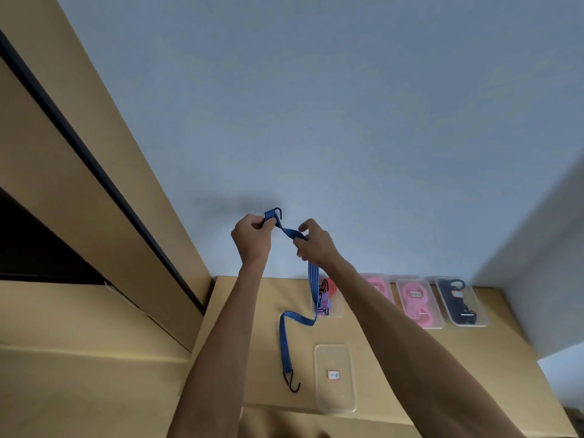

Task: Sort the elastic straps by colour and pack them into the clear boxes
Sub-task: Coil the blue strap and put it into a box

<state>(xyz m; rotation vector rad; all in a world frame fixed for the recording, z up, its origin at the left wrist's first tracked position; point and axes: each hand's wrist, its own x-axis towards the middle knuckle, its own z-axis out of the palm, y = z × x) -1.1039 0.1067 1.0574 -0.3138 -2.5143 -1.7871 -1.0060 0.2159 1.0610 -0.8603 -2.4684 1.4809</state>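
A blue striped elastic strap (313,279) with black hooks at both ends is held up above the tan table (252,311). My left hand (252,238) pinches its upper end just below the top hook. My right hand (313,245) grips the strap a little further along. The rest of the strap hangs down and trails on the table, and its lower hook (292,382) lies beside an empty clear box (335,377) with a small label.
A row of clear boxes stands at the back: one with red and purple straps (328,297), two with pink straps (415,303), one with a dark strap (459,301). A wall rises behind, and a tan cabinet stands on the left.
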